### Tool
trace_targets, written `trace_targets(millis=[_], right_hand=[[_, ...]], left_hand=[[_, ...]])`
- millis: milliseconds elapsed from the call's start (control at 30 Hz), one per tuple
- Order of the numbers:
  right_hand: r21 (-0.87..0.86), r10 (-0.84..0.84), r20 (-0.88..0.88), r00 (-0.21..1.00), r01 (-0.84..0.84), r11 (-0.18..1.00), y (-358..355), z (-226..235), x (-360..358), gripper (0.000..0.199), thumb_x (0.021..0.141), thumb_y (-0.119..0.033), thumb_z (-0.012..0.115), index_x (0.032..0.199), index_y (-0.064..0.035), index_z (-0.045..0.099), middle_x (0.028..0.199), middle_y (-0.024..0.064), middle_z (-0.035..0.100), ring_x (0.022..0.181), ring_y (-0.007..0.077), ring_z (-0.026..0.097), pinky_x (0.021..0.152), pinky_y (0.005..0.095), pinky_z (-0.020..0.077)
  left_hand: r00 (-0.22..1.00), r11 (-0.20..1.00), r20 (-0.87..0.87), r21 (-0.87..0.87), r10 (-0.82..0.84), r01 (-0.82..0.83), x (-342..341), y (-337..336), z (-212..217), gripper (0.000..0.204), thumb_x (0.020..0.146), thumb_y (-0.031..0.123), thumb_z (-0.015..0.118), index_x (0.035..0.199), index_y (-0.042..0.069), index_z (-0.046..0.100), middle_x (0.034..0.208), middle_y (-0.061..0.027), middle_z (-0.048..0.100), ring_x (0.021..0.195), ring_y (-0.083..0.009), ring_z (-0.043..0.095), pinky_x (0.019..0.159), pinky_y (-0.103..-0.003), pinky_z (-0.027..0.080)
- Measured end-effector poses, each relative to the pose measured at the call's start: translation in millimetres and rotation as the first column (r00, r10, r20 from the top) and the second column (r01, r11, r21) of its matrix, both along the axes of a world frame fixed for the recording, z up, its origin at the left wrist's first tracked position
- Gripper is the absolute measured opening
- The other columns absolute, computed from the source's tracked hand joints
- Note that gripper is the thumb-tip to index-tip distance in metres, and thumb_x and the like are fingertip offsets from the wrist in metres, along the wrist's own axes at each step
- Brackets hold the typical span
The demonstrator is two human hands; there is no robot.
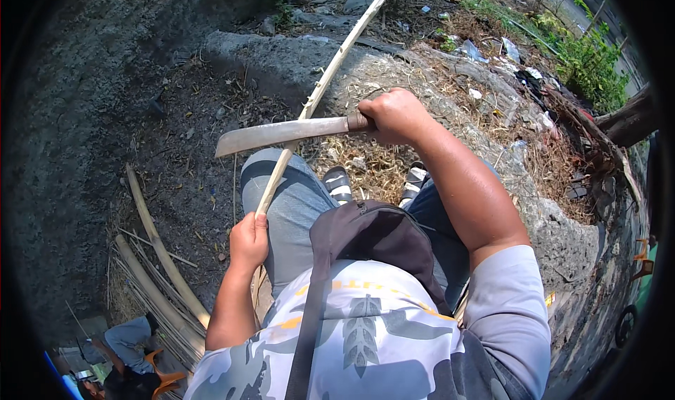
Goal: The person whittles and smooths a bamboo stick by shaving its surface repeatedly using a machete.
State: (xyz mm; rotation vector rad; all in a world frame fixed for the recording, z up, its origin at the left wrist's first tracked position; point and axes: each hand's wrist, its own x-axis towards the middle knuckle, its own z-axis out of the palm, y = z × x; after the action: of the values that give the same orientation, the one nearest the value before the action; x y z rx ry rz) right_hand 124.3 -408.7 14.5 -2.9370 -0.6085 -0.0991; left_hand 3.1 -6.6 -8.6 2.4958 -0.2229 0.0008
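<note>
My right hand (396, 116) is closed round the handle of a machete (281, 134). Its broad blade points left and lies across a long pale bamboo strip (330, 73), just above my left knee. The strip slants from near my lap up and away to the right, with small curled shavings along its far half. My left hand (249, 240) grips the strip's near end, thumb on top. Whether the cutting edge touches the strip, I cannot tell.
Bamboo poles (163, 256) and thin strips lie to my left. Another person (126, 351) sits near an orange chair (165, 379) at lower left. Shavings (373, 168) cover the ground round my sandals (338, 184). Litter, a log (629, 119) and green plants (594, 66) are at far right.
</note>
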Motion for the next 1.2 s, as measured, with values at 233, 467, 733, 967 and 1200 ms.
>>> trace_targets(millis=[233,467,733,967,1200], right_hand=[[0.017,-0.347,-0.16,0.924,0.354,0.935,-17,17,-4,0.028,0.086,-0.036,0.074,0.101,-0.0126,0.071,0.098,0.0139,0.075,0.097,0.0352,0.072,0.084,0.0478,0.058],[0.061,-0.118,-0.261,0.958,0.139,0.988,0,27,-19,0.031,0.081,-0.038,0.078,0.101,-0.0148,0.071,0.091,0.015,0.074,0.093,0.0377,0.071,0.081,0.0496,0.0564],[0.061,-0.314,-0.325,0.892,0.351,0.934,-29,19,-1,0.028,0.082,-0.033,0.074,0.107,-0.0195,0.074,0.101,0.0096,0.076,0.1,0.0317,0.072,0.087,0.0457,0.0567],[0.025,-0.226,-0.336,0.914,0.249,0.968,-10,31,-13,0.03,0.084,-0.037,0.076,0.106,-0.0162,0.073,0.103,0.0139,0.075,0.103,0.0332,0.071,0.09,0.0469,0.0563],[0.088,-0.312,-0.347,0.885,0.362,0.928,-37,19,7,0.034,0.079,-0.036,0.078,0.107,-0.0155,0.074,0.103,0.0131,0.076,0.098,0.0328,0.072,0.087,0.0464,0.0561]], left_hand=[[1.0,0.999,-0.026,0.052,-0.007,0.008,-1,3,-3,0.041,0.107,0.032,0.053,0.08,0.001,0.056,0.068,-0.0248,0.059,0.066,-0.047,0.06,0.059,-0.051,0.044],[1.0,0.997,-0.019,0.072,-0.002,0.003,0,-2,1,0.04,0.107,0.031,0.052,0.08,0.0,0.055,0.068,-0.0247,0.059,0.065,-0.0476,0.059,0.059,-0.052,0.043],[0.996,0.993,0.085,0.113,-0.027,0.017,-4,-5,0,0.039,0.106,0.03,0.052,0.08,0.001,0.056,0.07,-0.025,0.06,0.067,-0.0479,0.06,0.06,-0.055,0.044],[1.0,0.989,0.02,0.151,-0.007,0.004,-4,-7,8,0.04,0.106,0.03,0.053,0.078,0.001,0.054,0.069,-0.0254,0.06,0.066,-0.0485,0.06,0.059,-0.055,0.044],[0.998,0.991,0.06,0.134,-0.033,0.025,-5,-3,3,0.041,0.106,0.029,0.053,0.077,0.001,0.054,0.069,-0.0251,0.06,0.066,-0.0484,0.06,0.059,-0.054,0.044]])
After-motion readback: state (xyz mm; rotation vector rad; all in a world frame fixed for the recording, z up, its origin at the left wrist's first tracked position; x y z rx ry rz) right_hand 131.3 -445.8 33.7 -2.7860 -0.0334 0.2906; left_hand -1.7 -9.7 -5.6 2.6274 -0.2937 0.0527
